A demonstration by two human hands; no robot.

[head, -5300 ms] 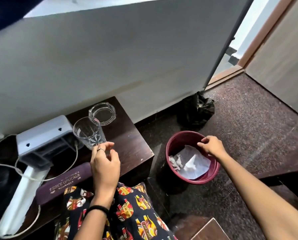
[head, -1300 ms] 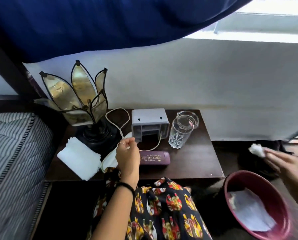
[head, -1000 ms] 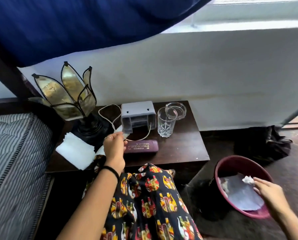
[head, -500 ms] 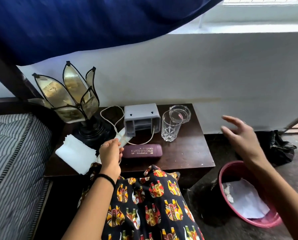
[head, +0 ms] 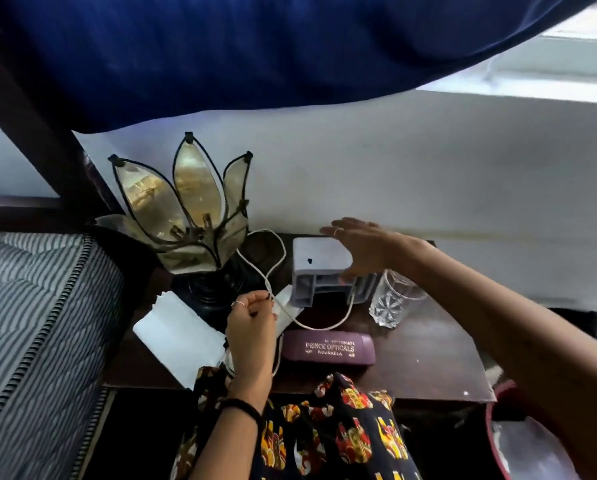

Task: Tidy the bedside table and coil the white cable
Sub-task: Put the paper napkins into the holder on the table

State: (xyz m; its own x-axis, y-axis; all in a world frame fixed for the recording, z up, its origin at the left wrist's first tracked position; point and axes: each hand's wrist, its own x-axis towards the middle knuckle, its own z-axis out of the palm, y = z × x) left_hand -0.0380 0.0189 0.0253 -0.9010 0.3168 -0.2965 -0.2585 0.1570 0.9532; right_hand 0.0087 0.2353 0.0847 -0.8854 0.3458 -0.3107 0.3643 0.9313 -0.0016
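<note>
The right hand [head: 363,247], which half a second ago hovered above the red bin off the table's right side, now reaches in over the grey box [head: 321,268], fingers straight and spread, palm resting on its top right edge, holding nothing. The left hand [head: 252,327] still pinches the white cable [head: 276,268] just left of the grey box, where 1 loop runs behind toward the lamp [head: 182,216]. The cable also sags in front of the box, above the spectacle case [head: 328,348]. Paper clearing looks finished; coiling seems next, likely after the box is shifted.
</note>
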